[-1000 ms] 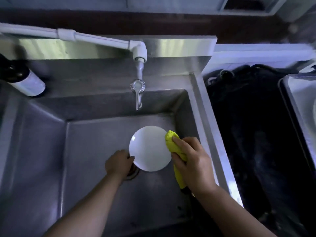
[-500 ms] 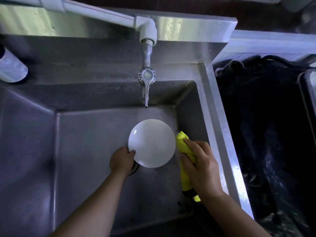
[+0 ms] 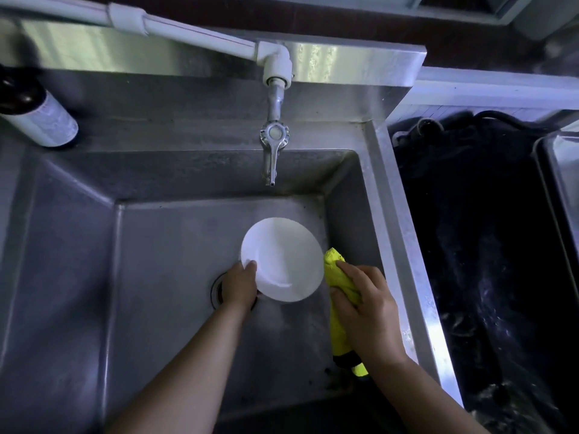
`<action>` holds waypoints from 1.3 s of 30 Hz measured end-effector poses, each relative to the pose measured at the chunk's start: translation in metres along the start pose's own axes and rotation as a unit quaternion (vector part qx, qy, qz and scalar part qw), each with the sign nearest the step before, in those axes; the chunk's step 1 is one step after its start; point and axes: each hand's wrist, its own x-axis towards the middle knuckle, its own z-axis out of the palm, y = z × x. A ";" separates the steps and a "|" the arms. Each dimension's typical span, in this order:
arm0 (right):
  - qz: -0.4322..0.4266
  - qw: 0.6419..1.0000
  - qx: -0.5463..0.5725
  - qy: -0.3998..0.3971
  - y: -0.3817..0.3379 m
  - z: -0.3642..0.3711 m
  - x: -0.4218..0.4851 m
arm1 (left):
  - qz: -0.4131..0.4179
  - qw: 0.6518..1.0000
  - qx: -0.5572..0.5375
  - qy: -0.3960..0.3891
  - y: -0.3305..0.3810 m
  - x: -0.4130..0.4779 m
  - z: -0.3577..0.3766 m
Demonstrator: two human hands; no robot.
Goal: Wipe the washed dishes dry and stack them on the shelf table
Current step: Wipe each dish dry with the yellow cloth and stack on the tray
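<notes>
A round white plate (image 3: 283, 260) hangs over the steel sink (image 3: 150, 277), its face turned up toward me. My left hand (image 3: 239, 285) grips the plate's lower left rim, thumb on the face. My right hand (image 3: 365, 303) holds a folded yellow-green cloth (image 3: 336, 270) just right of the plate; the cloth's top end sits beside the plate's right rim. The cloth's lower end hangs out under my wrist, with a dark band near it.
A chrome tap (image 3: 272, 151) on a white pipe (image 3: 188, 29) stands over the basin's back. The drain (image 3: 216, 289) lies under my left hand. A dark bottle (image 3: 40, 117) lies at the back left. Right of the sink rim is a dark gap with black material (image 3: 488, 245).
The view has shifted and come closer. The plate has tilted a little, and my right hand with the cloth has moved off its right edge to just beside it.
</notes>
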 end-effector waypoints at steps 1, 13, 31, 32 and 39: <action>0.003 1.000 0.008 -0.005 -0.001 -0.003 -0.002 | 0.007 1.000 -0.011 0.012 0.001 -0.005 -0.004; -0.041 0.995 0.083 -0.035 -0.031 -0.047 -0.021 | 0.153 0.965 -0.049 0.205 0.001 -0.144 -0.111; -0.207 0.895 0.395 -0.023 -0.216 -0.193 -0.052 | 0.481 0.798 -0.102 0.349 0.104 -0.401 -0.212; -0.218 0.892 0.397 -0.012 -0.221 -0.199 -0.052 | 0.489 0.792 -0.102 0.351 0.109 -0.406 -0.216; -0.252 0.875 0.411 0.047 -0.252 -0.215 -0.056 | 0.535 0.766 -0.165 0.315 0.142 -0.437 -0.231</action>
